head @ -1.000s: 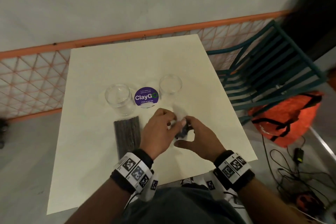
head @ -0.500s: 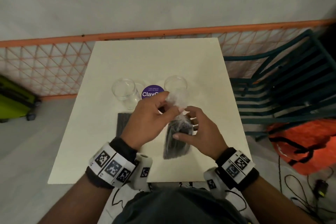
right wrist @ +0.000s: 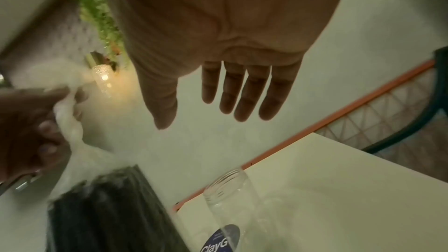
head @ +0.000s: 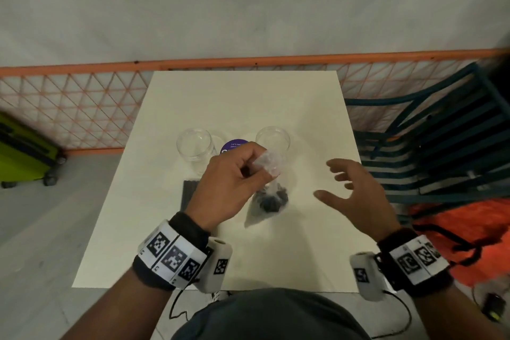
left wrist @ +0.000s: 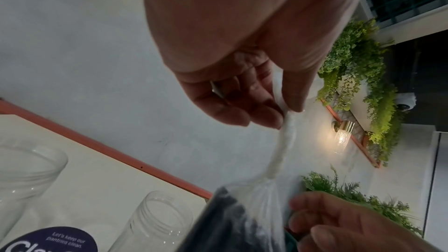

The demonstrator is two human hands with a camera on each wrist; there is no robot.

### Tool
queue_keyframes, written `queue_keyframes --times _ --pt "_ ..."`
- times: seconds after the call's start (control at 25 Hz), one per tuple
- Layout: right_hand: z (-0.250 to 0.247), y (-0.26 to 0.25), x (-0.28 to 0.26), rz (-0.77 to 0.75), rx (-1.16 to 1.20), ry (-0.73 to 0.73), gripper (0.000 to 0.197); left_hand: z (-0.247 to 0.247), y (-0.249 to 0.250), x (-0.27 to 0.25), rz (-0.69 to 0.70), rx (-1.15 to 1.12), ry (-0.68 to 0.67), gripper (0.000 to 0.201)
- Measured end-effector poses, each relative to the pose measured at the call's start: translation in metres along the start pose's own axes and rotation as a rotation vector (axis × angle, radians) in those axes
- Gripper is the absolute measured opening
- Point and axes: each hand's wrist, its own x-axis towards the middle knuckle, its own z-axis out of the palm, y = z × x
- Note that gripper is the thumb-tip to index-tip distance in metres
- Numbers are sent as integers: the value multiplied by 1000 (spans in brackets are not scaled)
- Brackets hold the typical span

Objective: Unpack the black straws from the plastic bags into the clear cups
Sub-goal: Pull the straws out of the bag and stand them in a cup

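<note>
My left hand [head: 248,171] pinches the twisted neck of a clear plastic bag [head: 269,201] full of black straws [head: 271,199], which hangs above the white table [head: 248,102]. The left wrist view shows the twisted neck [left wrist: 283,141] held between thumb and fingers. My right hand [head: 347,188] hovers to the right of the bag with fingers spread, holding nothing; its fingers [right wrist: 242,93] are straight. Two clear cups [head: 196,146] [head: 273,139] stand behind the hands. A second bundle of black straws [head: 189,193] lies flat on the table, partly hidden by my left wrist.
A purple round sticker [head: 234,146] lies between the cups. An orange mesh fence [head: 82,113] runs behind the table. A dark green slatted chair [head: 430,146] stands to the right, with an orange bag [head: 463,229] below it. A lime suitcase [head: 24,152] stands at the left.
My right hand has let go of the bag and moved off to the right with fingers spread. My left hand lifted the bag by its neck so it hangs.
</note>
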Motion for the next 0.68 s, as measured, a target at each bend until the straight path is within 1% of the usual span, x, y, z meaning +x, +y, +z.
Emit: queue_keyframes --times 0.08,0.16,0.24,0.4,0.52,0.68 --pt "-8 5 -7 34 41 -31 49 -4 -6 4 16 -18 -24 8" --pt "4 -1 -16 15 32 -107 48 -4 -11 7 27 -53 -57 6" --pt "23 -13 -22 -5 60 -163 55 -2 -14 9 29 -90 -93 6" --pt "48 -32 -22 -27 84 -202 75 -5 -12 14 67 -99 -135 7" --pt "54 -33 -21 -39 92 -188 85 -9 -11 17 85 -97 -133 7" --pt "55 -34 -16 -50 8 -146 93 -9 -9 21 111 -137 -157 7"
